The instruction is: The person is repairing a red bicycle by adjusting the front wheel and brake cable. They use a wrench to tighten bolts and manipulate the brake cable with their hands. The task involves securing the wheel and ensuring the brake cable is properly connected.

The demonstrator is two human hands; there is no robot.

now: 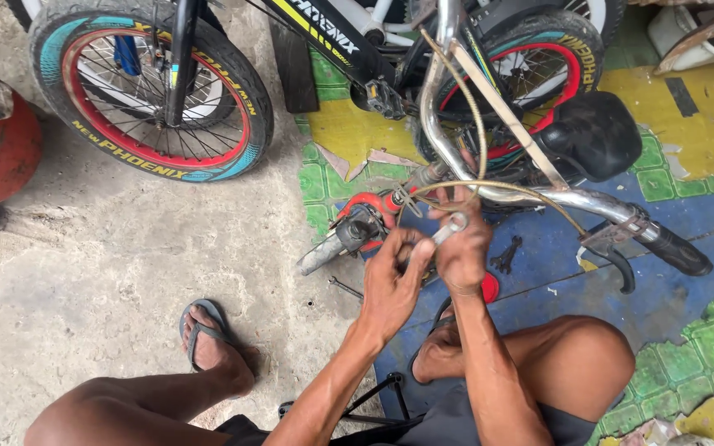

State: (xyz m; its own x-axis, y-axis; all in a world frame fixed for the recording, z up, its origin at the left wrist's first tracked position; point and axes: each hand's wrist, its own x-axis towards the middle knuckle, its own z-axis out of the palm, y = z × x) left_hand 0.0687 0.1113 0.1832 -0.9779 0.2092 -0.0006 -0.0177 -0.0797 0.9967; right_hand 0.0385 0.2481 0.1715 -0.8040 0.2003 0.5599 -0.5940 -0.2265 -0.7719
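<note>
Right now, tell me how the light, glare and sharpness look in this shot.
Head view: soft, even daylight with faint shadows; bright glare on the chrome handlebar; both hands and the front wheel are sharp; straight lines bow slightly towards the edges, typical of a wide lens.

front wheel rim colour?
Red rim, seen in the head view, inside a black tyre with teal and yellow markings.
</note>
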